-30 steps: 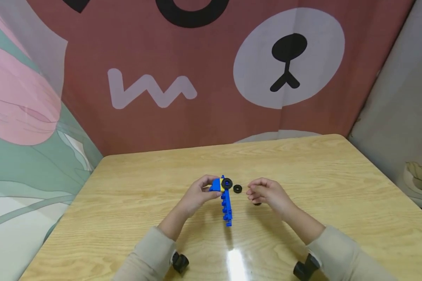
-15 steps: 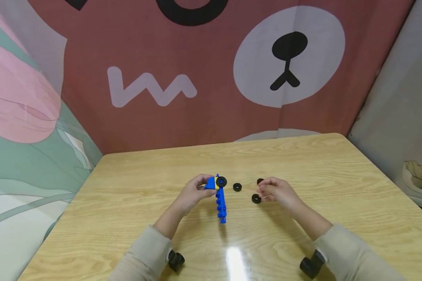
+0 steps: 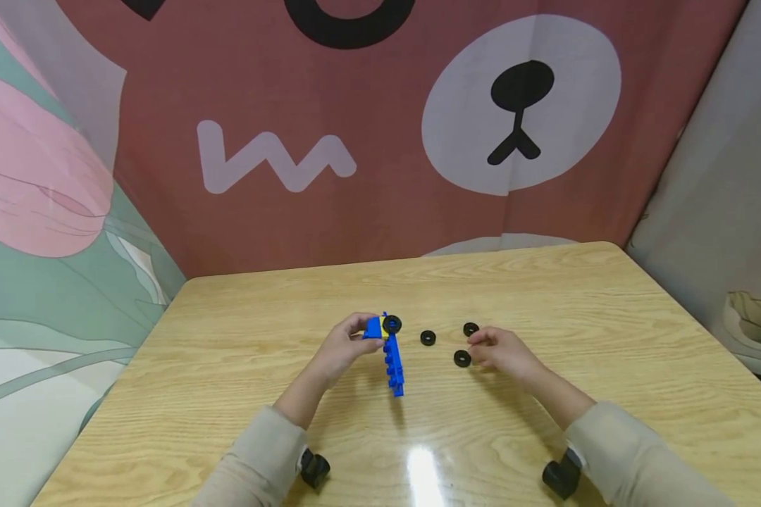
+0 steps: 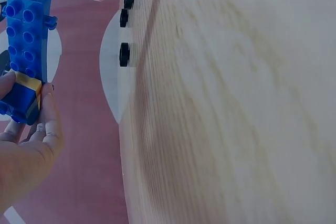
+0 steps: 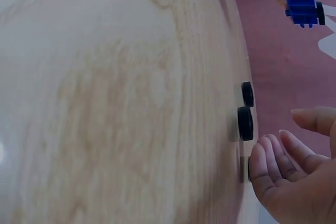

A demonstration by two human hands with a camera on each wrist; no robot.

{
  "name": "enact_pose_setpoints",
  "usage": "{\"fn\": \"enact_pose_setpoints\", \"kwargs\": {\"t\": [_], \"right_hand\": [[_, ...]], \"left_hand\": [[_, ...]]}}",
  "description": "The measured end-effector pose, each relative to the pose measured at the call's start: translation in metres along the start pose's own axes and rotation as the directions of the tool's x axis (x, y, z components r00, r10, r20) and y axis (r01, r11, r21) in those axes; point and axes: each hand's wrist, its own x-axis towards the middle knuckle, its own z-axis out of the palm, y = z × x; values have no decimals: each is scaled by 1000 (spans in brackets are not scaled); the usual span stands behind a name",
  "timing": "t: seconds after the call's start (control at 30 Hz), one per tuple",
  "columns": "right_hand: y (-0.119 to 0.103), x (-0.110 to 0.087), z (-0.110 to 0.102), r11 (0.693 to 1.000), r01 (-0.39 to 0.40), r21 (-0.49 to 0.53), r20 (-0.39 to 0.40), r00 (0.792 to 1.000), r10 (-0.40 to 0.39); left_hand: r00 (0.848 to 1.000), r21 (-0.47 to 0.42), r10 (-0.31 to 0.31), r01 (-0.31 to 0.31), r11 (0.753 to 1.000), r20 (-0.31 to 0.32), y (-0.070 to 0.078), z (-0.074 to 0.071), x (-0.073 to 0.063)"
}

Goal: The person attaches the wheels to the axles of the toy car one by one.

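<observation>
My left hand [image 3: 337,351] grips a blue toy vehicle [image 3: 393,367] by its end, above the table. The left wrist view shows its studded blue base [image 4: 27,38] and a yellow brick [image 4: 28,81] between blue parts. A black wheel [image 3: 392,324] is fitted on its side. On the right, my right hand [image 3: 507,356] hovers with loosely bent fingers holding nothing. Its fingertips are right by two black tyres, one nearer [image 3: 462,358] and one farther [image 3: 471,329]. A third black tyre [image 3: 428,338] lies between the hands.
The wooden table [image 3: 228,394] extends all round the hands. Behind its far edge hangs a curtain [image 3: 387,211] with a bear print. Each wrist carries a black camera, such as the right one [image 3: 561,475].
My left hand has shifted left with the toy vehicle. The right hand has moved right, away from the middle tyre, uncovering the two tyres beside it.
</observation>
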Motion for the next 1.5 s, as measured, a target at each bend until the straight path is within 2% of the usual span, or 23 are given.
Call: {"fn": "enact_pose_setpoints", "kwargs": {"t": [0.13, 0.3, 0.37, 0.53, 0.6, 0.87, 1.23, 1.5], "right_hand": [[4, 3, 2, 994, 0, -110, 25, 1000, 3], [7, 6, 4, 967, 24, -253, 39, 999, -15], [6, 6, 5, 959, 32, -280, 47, 999, -20], [5, 8, 7, 944, 54, -326, 62, 997, -36], [5, 10, 8, 935, 68, -349, 69, 997, -47], [4, 15, 14, 888, 89, -452, 67, 996, -65], [2, 15, 17, 852, 102, -513, 58, 995, -85], [5, 13, 15, 877, 107, -469, 50, 994, -95]], "left_hand": [[1000, 9, -14, 14, 1000, -3, -1, -2, 1], [1000, 6, -18, 18, 1000, -7, 0, -3, 1], [1000, 10, -15, 15, 1000, -12, 6, -1, -2], [1000, 4, -20, 20, 1000, -24, 6, -2, 0], [999, 0, -28, 28, 1000, -28, 0, -4, 4], [999, 6, -28, 28, 1000, -22, -2, -4, 7], [999, 1, -21, 21, 1000, -38, -4, -3, 10], [999, -7, -9, 8, 1000, -42, -5, -1, 11]]}}
